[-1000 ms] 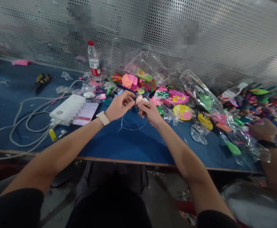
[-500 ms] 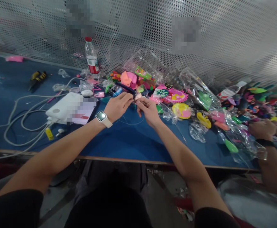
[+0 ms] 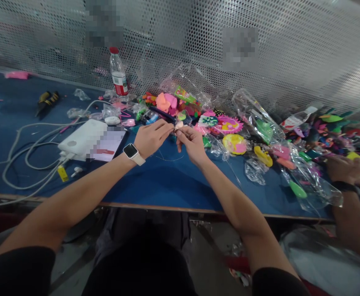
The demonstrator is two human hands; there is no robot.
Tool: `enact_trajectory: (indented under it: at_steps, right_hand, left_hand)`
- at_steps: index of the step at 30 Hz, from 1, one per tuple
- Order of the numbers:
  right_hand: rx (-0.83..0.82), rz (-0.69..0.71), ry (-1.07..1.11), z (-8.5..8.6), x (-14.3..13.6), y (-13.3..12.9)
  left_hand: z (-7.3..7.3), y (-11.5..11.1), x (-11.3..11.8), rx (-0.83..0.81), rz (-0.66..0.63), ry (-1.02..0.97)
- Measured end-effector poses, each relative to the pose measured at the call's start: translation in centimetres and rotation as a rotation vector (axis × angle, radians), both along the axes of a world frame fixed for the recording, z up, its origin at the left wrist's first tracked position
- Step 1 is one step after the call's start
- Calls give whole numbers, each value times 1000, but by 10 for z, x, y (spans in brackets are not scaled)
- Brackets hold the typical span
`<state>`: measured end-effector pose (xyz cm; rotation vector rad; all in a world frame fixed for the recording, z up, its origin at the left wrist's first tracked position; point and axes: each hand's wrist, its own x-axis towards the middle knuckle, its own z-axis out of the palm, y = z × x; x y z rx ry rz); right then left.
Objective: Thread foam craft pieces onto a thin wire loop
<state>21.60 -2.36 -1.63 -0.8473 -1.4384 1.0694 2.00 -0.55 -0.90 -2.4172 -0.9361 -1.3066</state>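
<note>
My left hand (image 3: 153, 136), with a white-strapped watch (image 3: 131, 151) on its wrist, is closed in a pinch at the middle of the table. Its fingertips meet those of my right hand (image 3: 191, 142), which is also pinched. Whatever lies between the fingers is too small and covered to name. A thin thread or wire (image 3: 169, 160) curves over the blue table just below both hands. Right behind the fingertips is a small pale peach piece (image 3: 179, 124). Coral and pink foam-like pieces (image 3: 166, 102) lie further back.
A white power bank (image 3: 83, 137) with cables and a phone (image 3: 110, 144) lie left. Beyond them are pliers (image 3: 47, 102) and a bottle (image 3: 118, 76). Colourful pieces, such as a yellow disc (image 3: 234, 144), and clear bags (image 3: 255, 170) spread right, where another person's hand (image 3: 342, 168) works.
Both my hands stay pinched together with almost no movement. The thread below them has shifted slightly. At the right, the other person's hands have moved a little near a yellow piece.
</note>
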Motion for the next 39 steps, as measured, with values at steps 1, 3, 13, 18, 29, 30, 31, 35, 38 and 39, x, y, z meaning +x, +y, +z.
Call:
enact_trajectory:
  at_steps: [1, 3, 13, 18, 29, 30, 31, 35, 38, 39]
  right_hand:
    - [5, 9, 6, 0, 0, 0]
    - [15, 23, 13, 0, 0, -1]
    - [37, -20, 46, -6, 1, 4]
    - [45, -43, 11, -9, 0, 6]
    - [106, -46, 15, -8, 0, 2]
    - [109, -43, 26, -8, 0, 2]
    - [112, -39, 36, -9, 0, 3]
    - [109, -21, 87, -13, 0, 6]
    - [96, 5, 118, -14, 1, 7]
    - [91, 15, 124, -14, 1, 7]
  left_hand:
    - [0, 0, 0, 17, 1, -10]
    - [0, 0, 1, 53, 2, -32]
    - [3, -4, 1, 86, -20, 11]
    - [4, -3, 0, 125, -29, 34]
    - [2, 2, -3, 201, -82, 8]
    - [2, 2, -3, 204, -94, -5]
    - [2, 2, -3, 201, -107, -17]
    - [2, 3, -3, 196, -154, -53]
    - [2, 4, -3, 235, -177, -73]
    - [2, 4, -3, 233, -185, -83]
